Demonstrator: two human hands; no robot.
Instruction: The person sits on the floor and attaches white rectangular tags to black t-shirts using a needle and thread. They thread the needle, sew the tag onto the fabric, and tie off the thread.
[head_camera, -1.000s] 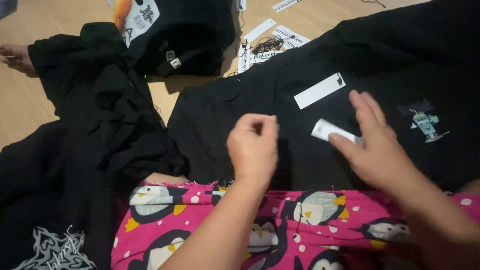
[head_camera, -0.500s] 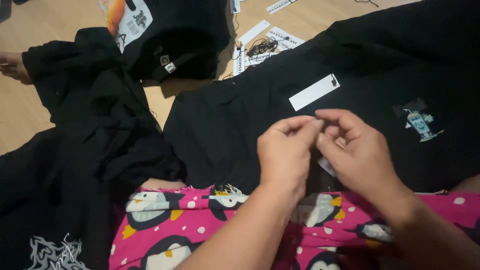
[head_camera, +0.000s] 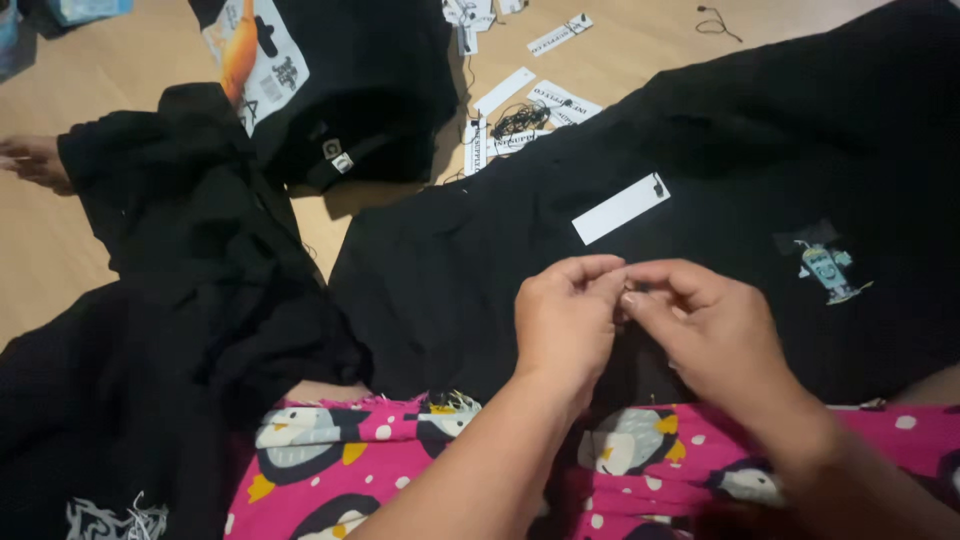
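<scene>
Both hands have come together over the black shirt (head_camera: 720, 170) on the floor — left hand (head_camera: 565, 320) and right hand (head_camera: 715, 335) now pinch fingertips on something tiny, hidden; the white tag (head_camera: 620, 208) lies beyond

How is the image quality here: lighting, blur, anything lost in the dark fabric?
Head view: dim, warm light; the spread black shirt loses its folds to near-uniform black; both hands, left and right, are slightly soft, fingertips meeting too blurred to show anything held; white rectangular paper tag stays crisp.

You have two hands (head_camera: 565, 325) (head_camera: 715, 335) at work, one white tag (head_camera: 620, 208) on one spread black garment (head_camera: 700, 180), one folded black garment (head_camera: 350, 90).
</scene>
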